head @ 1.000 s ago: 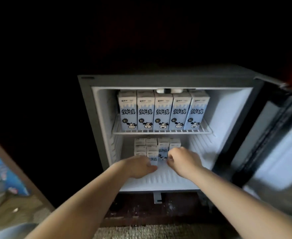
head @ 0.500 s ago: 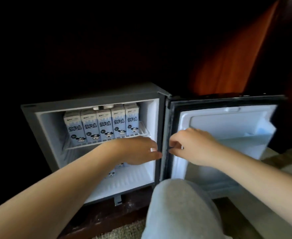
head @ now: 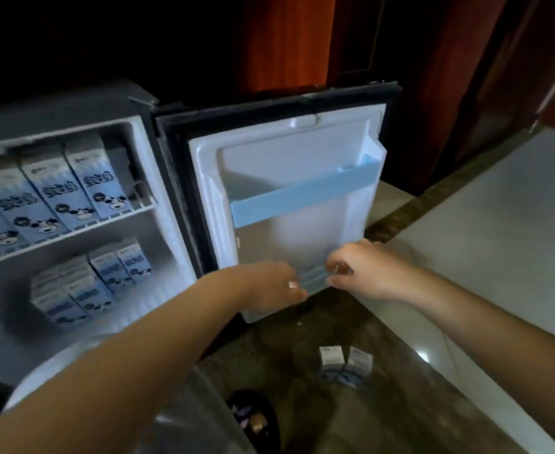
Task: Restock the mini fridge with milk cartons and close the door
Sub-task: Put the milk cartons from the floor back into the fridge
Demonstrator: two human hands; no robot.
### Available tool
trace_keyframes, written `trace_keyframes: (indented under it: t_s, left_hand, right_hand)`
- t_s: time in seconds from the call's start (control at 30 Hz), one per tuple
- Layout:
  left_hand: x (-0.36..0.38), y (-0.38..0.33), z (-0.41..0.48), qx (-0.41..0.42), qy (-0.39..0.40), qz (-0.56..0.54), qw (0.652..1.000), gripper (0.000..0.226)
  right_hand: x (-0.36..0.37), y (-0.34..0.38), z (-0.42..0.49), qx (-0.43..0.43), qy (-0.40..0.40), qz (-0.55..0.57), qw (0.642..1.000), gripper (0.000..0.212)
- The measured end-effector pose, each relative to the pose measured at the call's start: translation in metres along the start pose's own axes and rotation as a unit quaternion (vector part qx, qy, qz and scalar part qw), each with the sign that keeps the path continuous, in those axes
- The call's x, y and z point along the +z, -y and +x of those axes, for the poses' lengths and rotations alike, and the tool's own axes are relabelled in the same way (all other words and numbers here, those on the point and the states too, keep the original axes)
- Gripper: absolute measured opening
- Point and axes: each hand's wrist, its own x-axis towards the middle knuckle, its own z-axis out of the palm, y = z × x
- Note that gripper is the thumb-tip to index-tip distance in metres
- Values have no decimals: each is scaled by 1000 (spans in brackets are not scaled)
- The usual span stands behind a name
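The mini fridge (head: pixel 153 152) stands open at the left. Tall blue-and-white milk cartons (head: pixel 69 191) line its wire shelf, and small cartons (head: pixel 105 276) are stacked on the floor of the fridge below. The fridge door (head: pixel 289 149) is swung wide, its white inner side facing me. My left hand (head: pixel 269 285) and my right hand (head: pixel 371 271) hover in front of the door's lower rail (head: pixel 315 277), fingers loosely curled and holding nothing. Two small milk cartons (head: pixel 346 358) stand on the dark floor below the door.
A pale blue upper rail (head: pixel 305 194) crosses the door. My grey-clad knee (head: pixel 184 421) fills the bottom middle, with a dark slipper (head: pixel 253 417) beside it. Pale tile floor (head: pixel 498 240) lies at the right, and dark wooden panels (head: pixel 416 60) stand behind.
My view has swung right from the fridge interior to the open door. Both hands left the small cartons on the fridge floor and moved right, in front of the door's lower rail.
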Motion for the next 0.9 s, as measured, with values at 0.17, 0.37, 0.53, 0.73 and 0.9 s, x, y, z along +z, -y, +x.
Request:
trace_keyframes:
  t_s: [0.17,0.37,0.53,0.73,0.9]
  left_hand:
    - [58,-17,57,14,115,-7,993,43]
    - [131,-11,112,-35,161,-75,983,47]
    - [177,2,133,-102,95,-164,977,50]
    - [223,11,146,-121,51,-185,974,73]
    - [231,5,168,-93,15,-162,982,66]
  right_hand:
    - [64,-48,-4,41,104,61,992,19]
    - [151,-89,-3,141,171,50,974,27]
    - [203,-104,2,171,168,19,971,40]
    - [244,-111,2,200,175,19,964,45]
    - [276,-121,3,183,100,17,978,41]
